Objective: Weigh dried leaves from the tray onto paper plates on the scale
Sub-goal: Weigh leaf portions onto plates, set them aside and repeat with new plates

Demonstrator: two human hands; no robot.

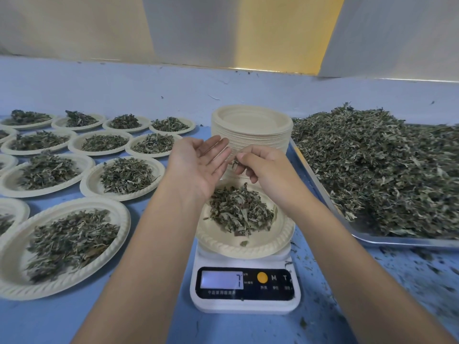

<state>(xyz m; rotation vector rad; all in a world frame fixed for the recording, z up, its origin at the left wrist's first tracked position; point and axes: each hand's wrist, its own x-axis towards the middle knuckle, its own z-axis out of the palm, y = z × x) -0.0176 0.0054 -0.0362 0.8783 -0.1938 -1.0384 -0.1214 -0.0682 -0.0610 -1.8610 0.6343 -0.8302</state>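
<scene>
R fingers [246, 157] pinching leaves [234, 162], L fingers [218, 150] straight, palm up, both over plate [248, 247] on scale [248, 304]

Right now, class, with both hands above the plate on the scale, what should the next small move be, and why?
Probably the right hand should release its pinch of dried leaves onto the paper plate on the scale: it hovers over that plate's heap, and the left hand is open, palm up.
</scene>
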